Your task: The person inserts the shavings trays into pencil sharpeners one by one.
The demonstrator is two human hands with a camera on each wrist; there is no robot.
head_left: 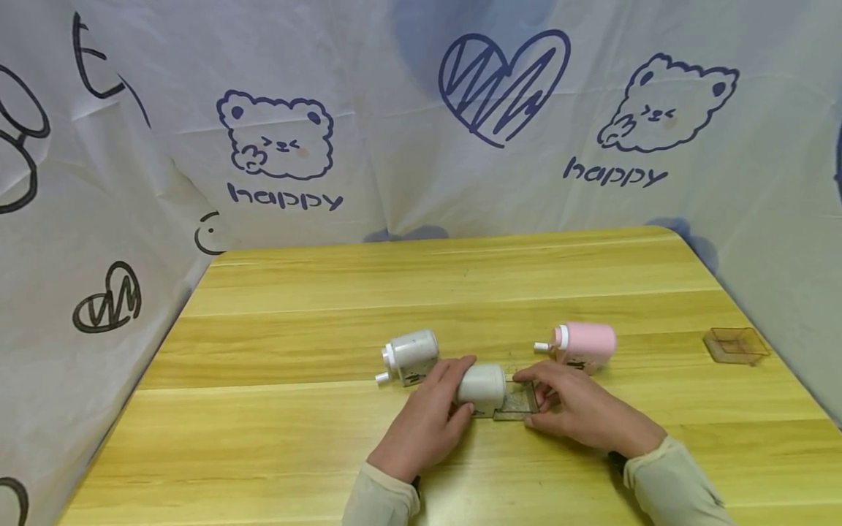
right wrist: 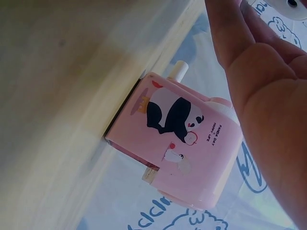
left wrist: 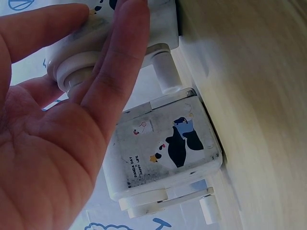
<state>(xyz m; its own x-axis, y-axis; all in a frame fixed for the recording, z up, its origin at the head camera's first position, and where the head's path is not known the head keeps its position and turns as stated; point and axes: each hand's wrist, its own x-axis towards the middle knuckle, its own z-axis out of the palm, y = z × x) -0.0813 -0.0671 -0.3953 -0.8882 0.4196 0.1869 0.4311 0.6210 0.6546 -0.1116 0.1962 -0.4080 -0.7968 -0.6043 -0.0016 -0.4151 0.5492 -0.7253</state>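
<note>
My left hand (head_left: 430, 413) grips a white crank pencil sharpener (head_left: 482, 386) near the middle of the table, thumb in front and fingers over its crank end. At its right side, my right hand (head_left: 572, 402) holds a see-through grey shavings drawer (head_left: 518, 400) between thumb and fingers. The drawer sticks out of the sharpener's base; how far it reaches inside is hidden. In the left wrist view, fingers cover part of the held sharpener (left wrist: 160, 24), and its crank handle hangs beside them. The right wrist view does not show the drawer.
Behind my left hand stands another white sharpener (head_left: 413, 352) with a panda print. A pink sharpener (head_left: 585, 342) stands behind my right hand. Toward the table's right edge lies a see-through orange-brown drawer (head_left: 737, 345). Cloth with drawings (head_left: 388, 161) hangs around the table.
</note>
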